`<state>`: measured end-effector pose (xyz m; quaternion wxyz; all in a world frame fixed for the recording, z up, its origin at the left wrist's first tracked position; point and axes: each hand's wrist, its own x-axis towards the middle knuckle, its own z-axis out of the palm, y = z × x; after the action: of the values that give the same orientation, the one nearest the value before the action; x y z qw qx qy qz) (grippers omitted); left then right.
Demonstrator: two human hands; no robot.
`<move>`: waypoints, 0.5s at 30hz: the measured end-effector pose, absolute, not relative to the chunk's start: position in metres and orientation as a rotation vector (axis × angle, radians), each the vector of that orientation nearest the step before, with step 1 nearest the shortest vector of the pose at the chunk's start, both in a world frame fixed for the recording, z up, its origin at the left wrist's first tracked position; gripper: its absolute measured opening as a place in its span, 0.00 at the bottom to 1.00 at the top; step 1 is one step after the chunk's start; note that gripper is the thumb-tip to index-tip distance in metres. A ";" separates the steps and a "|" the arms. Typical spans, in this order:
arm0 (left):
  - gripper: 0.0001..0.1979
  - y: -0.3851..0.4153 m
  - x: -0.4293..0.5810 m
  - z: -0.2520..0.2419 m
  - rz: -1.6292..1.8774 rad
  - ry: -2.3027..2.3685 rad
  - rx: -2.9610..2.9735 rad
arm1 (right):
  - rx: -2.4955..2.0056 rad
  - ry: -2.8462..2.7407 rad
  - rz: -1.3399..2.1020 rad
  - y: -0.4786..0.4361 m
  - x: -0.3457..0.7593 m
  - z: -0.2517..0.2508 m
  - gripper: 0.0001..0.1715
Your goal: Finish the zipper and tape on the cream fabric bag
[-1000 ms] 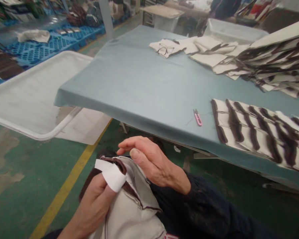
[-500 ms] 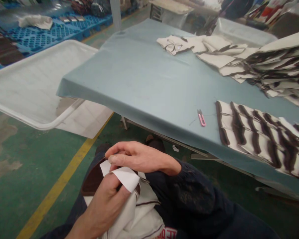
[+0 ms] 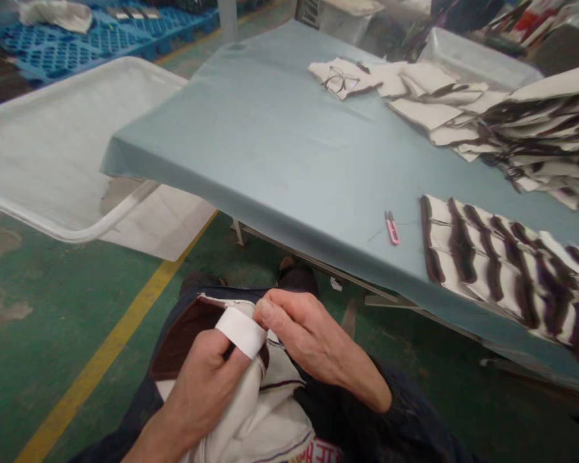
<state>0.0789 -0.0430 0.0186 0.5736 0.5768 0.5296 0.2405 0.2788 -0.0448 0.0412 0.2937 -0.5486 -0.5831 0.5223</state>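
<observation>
On my lap lies a cream and brown sewn cloth piece (image 3: 265,411), with red lettering at its lower edge and a dark brown inner face on the left. My left hand (image 3: 200,379) is closed around its upper part. A white strip (image 3: 241,331) curves over the left thumb and fingertips, and I cannot tell whether it is paper or fabric. At the strip's upper right end, my right hand (image 3: 313,341) is closed, thumb and forefinger pinched together on it beside the cloth edge. The tips of its other fingers are hidden.
The blue-green covered table (image 3: 270,141) bears pink thread snips (image 3: 392,228), a row of cream and brown pieces (image 3: 487,257), a larger heap (image 3: 525,128) and glasses (image 3: 340,80). A white plastic tub (image 3: 77,128) stands left, a blue pallet (image 3: 101,42) behind it.
My right hand has moved right, from the cloth's left top edge to the strip's right end. The strip now lies flatter over my left hand, and more of the brown inner face shows.
</observation>
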 end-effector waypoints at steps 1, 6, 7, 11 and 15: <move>0.23 -0.045 0.083 0.017 0.554 1.240 1.321 | -1.468 -1.550 1.408 -0.047 0.279 0.038 0.27; 0.22 -0.053 0.095 0.009 0.514 1.202 1.254 | -1.339 -1.514 1.449 -0.049 0.274 0.008 0.28; 0.22 -0.054 0.095 0.007 0.514 1.203 1.250 | -1.315 -1.477 1.474 -0.049 0.271 0.003 0.30; 0.26 -0.050 0.084 0.004 0.530 1.235 1.234 | -1.209 -1.203 1.540 -0.052 0.259 0.000 0.31; 0.27 -0.042 0.067 0.003 0.568 1.321 1.187 | -1.033 -0.915 1.640 -0.060 0.253 0.009 0.36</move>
<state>0.0665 -0.0420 0.0031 0.5960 0.5111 0.5691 0.2445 0.2527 -0.0596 0.0093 0.4786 -0.4231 -0.3749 0.6718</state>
